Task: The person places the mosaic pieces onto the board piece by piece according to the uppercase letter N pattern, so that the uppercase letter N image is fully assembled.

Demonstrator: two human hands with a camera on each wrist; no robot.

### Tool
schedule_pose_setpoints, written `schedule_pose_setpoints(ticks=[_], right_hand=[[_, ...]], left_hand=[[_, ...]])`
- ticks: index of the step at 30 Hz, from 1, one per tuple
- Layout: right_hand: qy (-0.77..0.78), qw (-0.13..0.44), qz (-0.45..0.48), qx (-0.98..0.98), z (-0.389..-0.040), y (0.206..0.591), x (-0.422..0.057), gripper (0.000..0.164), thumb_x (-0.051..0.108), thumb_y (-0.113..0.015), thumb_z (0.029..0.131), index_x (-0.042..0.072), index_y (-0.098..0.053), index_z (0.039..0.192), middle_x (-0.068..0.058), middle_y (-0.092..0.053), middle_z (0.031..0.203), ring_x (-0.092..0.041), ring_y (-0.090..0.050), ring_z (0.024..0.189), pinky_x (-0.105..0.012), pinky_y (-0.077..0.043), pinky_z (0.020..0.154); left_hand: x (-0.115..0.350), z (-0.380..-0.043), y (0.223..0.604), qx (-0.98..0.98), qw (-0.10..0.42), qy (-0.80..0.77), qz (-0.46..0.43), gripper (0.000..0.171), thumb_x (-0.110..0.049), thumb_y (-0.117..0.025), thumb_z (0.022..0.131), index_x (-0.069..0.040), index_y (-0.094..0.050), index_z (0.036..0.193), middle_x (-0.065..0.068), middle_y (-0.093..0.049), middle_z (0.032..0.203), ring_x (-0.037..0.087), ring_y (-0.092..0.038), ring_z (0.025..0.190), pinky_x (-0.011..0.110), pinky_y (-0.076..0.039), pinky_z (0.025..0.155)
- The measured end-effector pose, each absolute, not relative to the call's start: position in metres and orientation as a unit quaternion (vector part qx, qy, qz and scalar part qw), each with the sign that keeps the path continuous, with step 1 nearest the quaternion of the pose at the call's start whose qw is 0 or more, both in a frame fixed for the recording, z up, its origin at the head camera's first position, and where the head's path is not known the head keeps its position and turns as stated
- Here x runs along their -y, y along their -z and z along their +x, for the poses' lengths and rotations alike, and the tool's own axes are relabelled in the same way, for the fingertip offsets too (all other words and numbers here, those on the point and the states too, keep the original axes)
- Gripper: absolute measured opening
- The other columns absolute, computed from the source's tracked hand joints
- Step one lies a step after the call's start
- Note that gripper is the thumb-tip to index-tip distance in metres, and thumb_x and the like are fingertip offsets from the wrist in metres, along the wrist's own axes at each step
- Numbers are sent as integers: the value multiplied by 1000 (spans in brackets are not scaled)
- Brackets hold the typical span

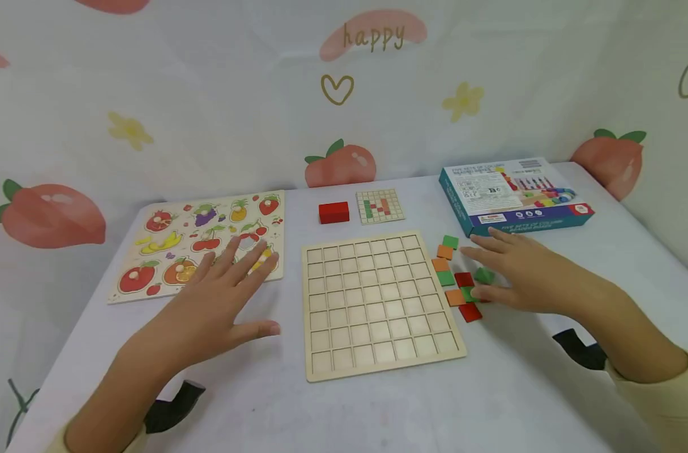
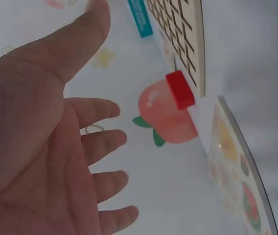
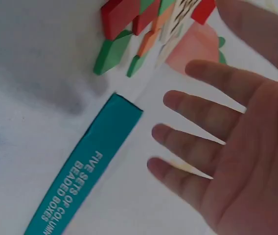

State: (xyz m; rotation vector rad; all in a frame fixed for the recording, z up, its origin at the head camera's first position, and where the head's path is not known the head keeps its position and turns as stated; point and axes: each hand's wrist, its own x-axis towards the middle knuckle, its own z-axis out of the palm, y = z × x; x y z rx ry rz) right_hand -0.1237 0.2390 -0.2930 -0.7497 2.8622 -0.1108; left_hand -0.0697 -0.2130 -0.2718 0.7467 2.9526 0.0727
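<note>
The person wears pale cream sleeves, the left sleeve (image 1: 59,445) just showing at the lower edge of the head view, the right sleeve (image 1: 655,402) showing more, with a soft fold and a small dark mark at the frame's edge. Beside each forearm shows a bent black piece, left (image 1: 176,408) and right (image 1: 580,351); how they fasten is hidden. The left hand (image 1: 225,292) and right hand (image 1: 510,270) are bare, with creased palms.

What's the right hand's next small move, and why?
Probably lower the right hand and pinch one loose tile: the hand is open and holds nothing, the tiles lie close by, the grid board has no tile in its cells, and the pattern card shows coloured squares that could guide placement.
</note>
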Motion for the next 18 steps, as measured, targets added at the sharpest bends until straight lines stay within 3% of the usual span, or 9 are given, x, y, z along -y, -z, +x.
schedule_pose_setpoints(ticks=[3, 6, 14, 18], right_hand=[[48, 85, -239, -966, -137, 294, -234, 61, 32, -80, 87, 7, -60, 139, -21, -57, 138, -44, -51, 127, -61, -48, 94], [56, 78, -235, -967, -151, 295, -229, 50, 21, -80, 87, 6, -65, 132, -18, -63, 129, -39, -60, 117, -55, -54, 88], [52, 104, -233, -965, -180, 305, -207, 41, 8, -73, 91, 8, -66, 132, -17, -63, 131, -40, -58, 120, -54, -52, 91], [10, 118, -232, -965, -185, 311, -198, 39, 5, -75, 88, 10, -69, 127, -16, -65, 123, -35, -63, 105, -51, -55, 87]], left_hand=[[207, -73, 278, -963, 61, -30, 262, 96, -68, -62, 88, -16, -27, 160, 7, -18, 166, 40, -6, 151, 64, -13, 115], [201, -76, 285, -957, 76, -38, 276, 93, -65, -64, 88, -13, -31, 159, 8, -23, 165, 40, -14, 150, 62, -18, 116], [189, -80, 307, -949, 135, -39, 281, 100, -73, -60, 85, -11, -31, 159, 9, -25, 164, 42, -20, 148, 64, -22, 113], [184, -80, 308, -945, 169, -48, 276, 105, -79, -56, 82, -11, -30, 159, 10, -24, 164, 41, -22, 148, 64, -23, 113]])
